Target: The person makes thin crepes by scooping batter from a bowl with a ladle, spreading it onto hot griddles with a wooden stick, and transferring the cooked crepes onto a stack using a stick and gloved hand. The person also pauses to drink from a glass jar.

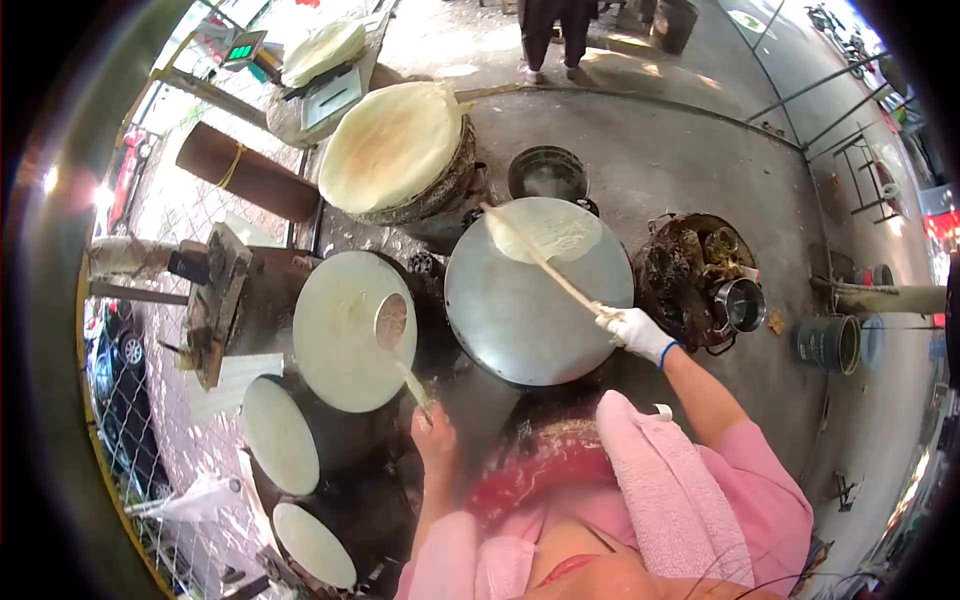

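I have right grip (pixel 632 332), gloved, clamped on wooden stick (pixel 572 285) across round metal griddle (pixel 520 330), over pale batter (pixel 560 236); left grip (pixel 433 440) clamped on ladle (pixel 391 325), over pale disc (pixel 340 330) left of griddle.

Open-air flatbread workshop, 1 large round griddle (pixel 540 320), piled flatbreads (pixel 390 145), chain-link fence (pixel 128 425), concrete floor (pixel 700 150)

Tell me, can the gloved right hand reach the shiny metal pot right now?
Probably yes: the metal pot stands near the right hand with nothing visible blocking the way, though that hand holds the wooden stick.
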Demonstrator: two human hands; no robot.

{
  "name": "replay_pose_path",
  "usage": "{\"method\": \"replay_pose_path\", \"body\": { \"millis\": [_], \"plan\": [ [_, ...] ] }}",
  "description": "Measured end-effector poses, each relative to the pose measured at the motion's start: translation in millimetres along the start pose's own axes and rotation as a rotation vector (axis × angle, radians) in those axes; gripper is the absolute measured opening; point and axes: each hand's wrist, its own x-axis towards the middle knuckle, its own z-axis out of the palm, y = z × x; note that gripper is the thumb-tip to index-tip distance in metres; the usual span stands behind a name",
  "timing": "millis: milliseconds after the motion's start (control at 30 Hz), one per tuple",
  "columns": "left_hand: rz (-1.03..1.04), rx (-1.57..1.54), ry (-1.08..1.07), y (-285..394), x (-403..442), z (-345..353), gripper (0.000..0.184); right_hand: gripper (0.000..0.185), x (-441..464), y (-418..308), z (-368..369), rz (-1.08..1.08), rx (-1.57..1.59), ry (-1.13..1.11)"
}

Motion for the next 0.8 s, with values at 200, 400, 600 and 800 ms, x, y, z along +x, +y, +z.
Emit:
{"method": "replay_pose_path", "body": {
  "millis": [200,400,600,800],
  "plan": [
    [-0.015,0.105,0.100,-6.4,-21.1,14.0,0.013,0.046,32.7,9.0,-53.2,-0.426,-0.296,0.104],
    [-0.045,0.065,0.180,-12.4,-38.5,24.6,0.013,0.042,37.3,-7.2,-32.9,0.039,-0.141,-0.199],
    [-0.136,0.030,0.218,9.0,-57.7,40.1,0.013,0.040,68.7,-11.0,-77.0,-0.196,-0.111,-0.106],
    [-0.194,0.055,0.221,2.6,-72.4,36.8,0.014,0.040,59.2,-27.7,-68.3,0.141,-0.262,-0.403]
  ]
}}
